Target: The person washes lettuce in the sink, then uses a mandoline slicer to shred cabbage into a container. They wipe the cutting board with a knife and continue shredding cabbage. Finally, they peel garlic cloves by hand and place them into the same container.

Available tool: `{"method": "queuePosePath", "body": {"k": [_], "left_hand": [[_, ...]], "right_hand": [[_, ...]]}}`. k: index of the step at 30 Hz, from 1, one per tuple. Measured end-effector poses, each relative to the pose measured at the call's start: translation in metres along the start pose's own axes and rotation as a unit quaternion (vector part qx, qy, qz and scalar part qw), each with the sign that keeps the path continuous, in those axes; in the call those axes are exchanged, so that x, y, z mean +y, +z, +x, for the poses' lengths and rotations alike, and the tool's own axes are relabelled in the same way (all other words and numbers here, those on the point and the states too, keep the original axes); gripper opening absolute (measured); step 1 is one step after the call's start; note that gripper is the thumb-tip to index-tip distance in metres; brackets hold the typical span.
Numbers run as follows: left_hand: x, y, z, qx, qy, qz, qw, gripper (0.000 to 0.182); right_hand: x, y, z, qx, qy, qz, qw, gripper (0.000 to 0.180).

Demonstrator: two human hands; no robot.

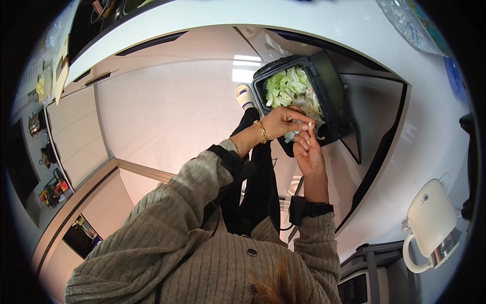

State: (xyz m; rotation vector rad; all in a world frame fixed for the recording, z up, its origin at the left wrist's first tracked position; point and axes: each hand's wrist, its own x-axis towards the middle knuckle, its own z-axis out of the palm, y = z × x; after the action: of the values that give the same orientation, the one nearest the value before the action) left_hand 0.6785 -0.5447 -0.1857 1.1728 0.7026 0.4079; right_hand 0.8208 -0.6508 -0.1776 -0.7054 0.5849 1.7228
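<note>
My left hand, with a gold chain bracelet at the wrist, pinches a small pale piece that looks like a garlic clove. My right hand meets it there, its fingertips on the same piece and its other fingers curled. Another whitish bit shows at the right fingers, too small to name. Both hands are over the near side of a dark plastic bin whose lid is tipped back. Inside lie green lettuce leaves and paler, papery scraps, partly hidden by my hands.
White countertop curves around the bin, with cabinet fronts below. A cream kettle-like appliance stands at right, and a clear plastic bag at upper right. My slippered foot is beside the bin. A dark sink is at upper left.
</note>
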Motion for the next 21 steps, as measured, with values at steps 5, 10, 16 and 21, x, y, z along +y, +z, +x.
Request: {"method": "queuePosePath", "body": {"k": [5,10,16,21], "left_hand": [[0.012,0.004,-0.009,0.091,-0.15,-0.172,0.969,0.02],[0.026,-0.005,-0.018,0.124,-0.267,-0.285,0.912,0.019],[0.037,-0.002,-0.022,0.091,-0.306,-0.33,0.888,0.02],[0.035,-0.005,-0.024,0.072,-0.334,-0.352,0.872,0.019]], "right_hand": [[0.005,0.026,-0.01,0.071,-0.074,-0.266,0.959,0.03],[0.002,0.052,-0.028,0.139,-0.378,-0.633,0.661,0.018],[-0.008,0.066,-0.034,0.035,-0.423,-0.706,0.567,0.017],[-0.012,0.065,-0.033,-0.023,-0.475,-0.754,0.453,0.017]]}}
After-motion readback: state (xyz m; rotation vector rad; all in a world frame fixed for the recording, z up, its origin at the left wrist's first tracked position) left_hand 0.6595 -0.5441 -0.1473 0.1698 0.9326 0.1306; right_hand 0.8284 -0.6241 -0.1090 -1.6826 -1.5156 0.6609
